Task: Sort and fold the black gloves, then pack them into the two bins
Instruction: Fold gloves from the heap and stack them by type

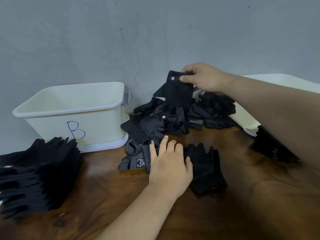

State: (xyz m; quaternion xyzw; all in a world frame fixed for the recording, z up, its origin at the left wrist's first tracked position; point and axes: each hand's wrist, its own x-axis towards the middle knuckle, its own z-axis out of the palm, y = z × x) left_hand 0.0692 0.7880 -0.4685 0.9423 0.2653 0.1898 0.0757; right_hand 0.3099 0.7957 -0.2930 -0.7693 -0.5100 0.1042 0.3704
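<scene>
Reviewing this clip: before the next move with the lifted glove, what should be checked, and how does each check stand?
1. Right hand pinches the lifted glove near its top edge: ok.
2. Lifted glove clear of the pile: cannot tell, its lower end meets the heap.
3. Left hand rests flat on the dotted glove, gripping nothing: ok.
4. Bin B upright with room inside: ok.
5. Second bin open for packing: cannot tell, the right arm hides it.
</scene>
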